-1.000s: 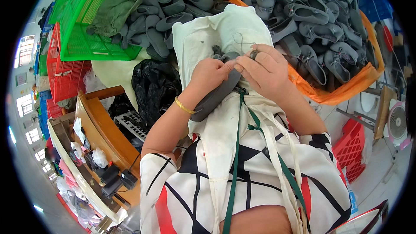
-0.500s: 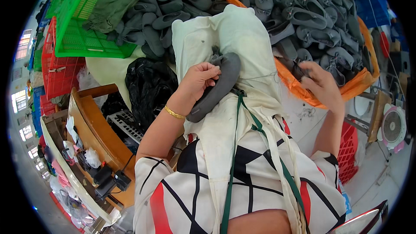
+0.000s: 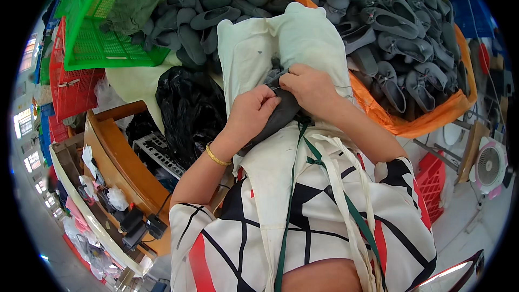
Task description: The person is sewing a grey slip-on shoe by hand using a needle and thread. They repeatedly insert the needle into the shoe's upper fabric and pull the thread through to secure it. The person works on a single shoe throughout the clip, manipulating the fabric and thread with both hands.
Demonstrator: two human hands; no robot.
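A dark grey slip-on shoe (image 3: 285, 112) lies across the white cloth apron (image 3: 311, 27) on my lap, half covered by my hands. My left hand (image 3: 251, 111), with a gold bangle at its wrist, grips the shoe's upper, thumb and fingers pressed together. Beside it my right hand (image 3: 313, 89) is closed in a pinch at the shoe's top edge, close to its bow. What the right fingertips hold is too small to make out. A thin thread shows faintly by the right wrist.
An orange sack (image 3: 432, 121) full of grey shoes (image 3: 397, 24) stands at the far right. More grey shoes (image 3: 216, 17) pile up ahead, beside a green crate (image 3: 116, 48). A black plastic bag (image 3: 189, 108) and wooden drawer (image 3: 130, 157) are left; a fan (image 3: 489, 165) stands right.
My right hand has come in from the right, beside the orange sack, to the shoe. The thread stretched from the shoe earlier now barely shows. My left hand still grips the shoe.
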